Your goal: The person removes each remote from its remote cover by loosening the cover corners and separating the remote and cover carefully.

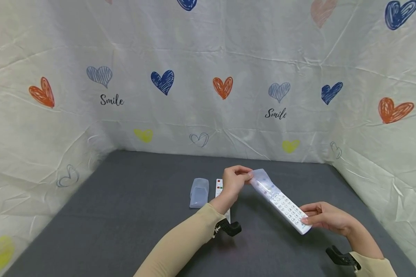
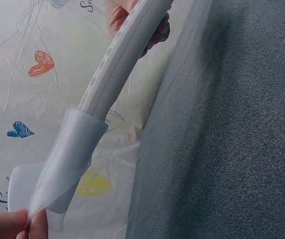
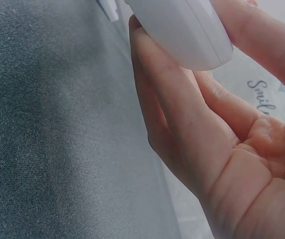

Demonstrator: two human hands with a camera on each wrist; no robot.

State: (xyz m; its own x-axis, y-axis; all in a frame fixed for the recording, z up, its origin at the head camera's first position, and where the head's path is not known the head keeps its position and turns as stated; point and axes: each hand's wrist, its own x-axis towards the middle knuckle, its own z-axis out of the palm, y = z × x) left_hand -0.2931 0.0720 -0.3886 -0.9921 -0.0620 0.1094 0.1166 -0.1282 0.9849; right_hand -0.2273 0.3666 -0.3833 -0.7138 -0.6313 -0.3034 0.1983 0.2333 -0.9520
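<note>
A white remote control (image 1: 288, 209) is held slantwise over the table, its far half inside a translucent sleeve (image 1: 264, 182). My left hand (image 1: 234, 181) pinches the sleeve's far edge between thumb and fingers; in the left wrist view a flap of the sleeve (image 2: 58, 186) stretches toward those fingertips. My right hand (image 1: 329, 218) grips the near end of the remote, thumb on the button side and fingers underneath. From the right wrist view, the rounded end of the remote (image 3: 197, 37) shows between thumb and fingers.
Left of my left wrist, a second white remote (image 1: 219, 186) lies on the dark grey table (image 1: 124, 204), partly hidden by that arm. Beside it is another translucent cover (image 1: 199, 193). A white curtain (image 1: 190, 111) printed with hearts rises behind the table and along both sides.
</note>
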